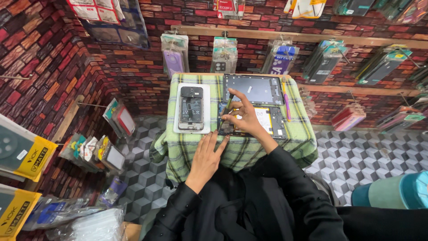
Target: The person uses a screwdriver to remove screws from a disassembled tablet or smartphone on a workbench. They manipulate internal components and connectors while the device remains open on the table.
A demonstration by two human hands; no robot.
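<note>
Two hands at an opened tablet (267,121) on the green checked cloth (243,149) of a small table, insides showing, pale battery in the middle. Right hand (243,117) over its left part, fingers (235,107) bent and pinched on a thin dark tool (225,112), tip down at the left edge. Left hand (206,158) flat on the cloth just below the lower left corner, fingers spread, gripping nothing. Loose dark screen panel (254,88) just behind, touching or nearly so. Pink pen (286,103) along the right side. Opened phone (191,108) on a white mat (178,109) to the left, apart
</note>
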